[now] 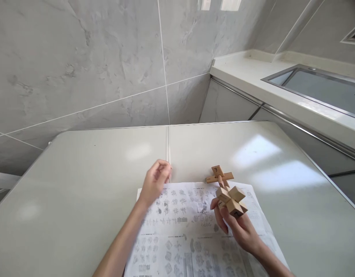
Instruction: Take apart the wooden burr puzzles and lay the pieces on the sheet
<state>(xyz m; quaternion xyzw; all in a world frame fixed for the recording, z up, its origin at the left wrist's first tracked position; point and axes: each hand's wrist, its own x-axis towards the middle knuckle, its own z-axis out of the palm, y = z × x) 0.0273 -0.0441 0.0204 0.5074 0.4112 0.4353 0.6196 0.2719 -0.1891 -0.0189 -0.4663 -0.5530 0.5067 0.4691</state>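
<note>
In my right hand [238, 227] is a pale wooden burr puzzle [233, 200], its square-ended bars interlocked in a star shape, with dark marks on some ends. My fingers wrap it from below and the left. Just behind it, at the sheet's far edge, stands a darker wooden cross-shaped puzzle [219, 177], made of flat slats and a rod; its lower part is hidden. My left hand [156, 181] hovers over the far left edge of the printed sheet [166, 227]. Its fingers are curled in, slightly blurred, and I see nothing in them.
The sheet, covered with small puzzle diagrams, lies on a glossy pale table [79, 200] with a seam down its middle. A grey tiled wall [108, 57] rises behind the table. To the right runs a white counter [243, 73] with a glass-topped inset [318, 88].
</note>
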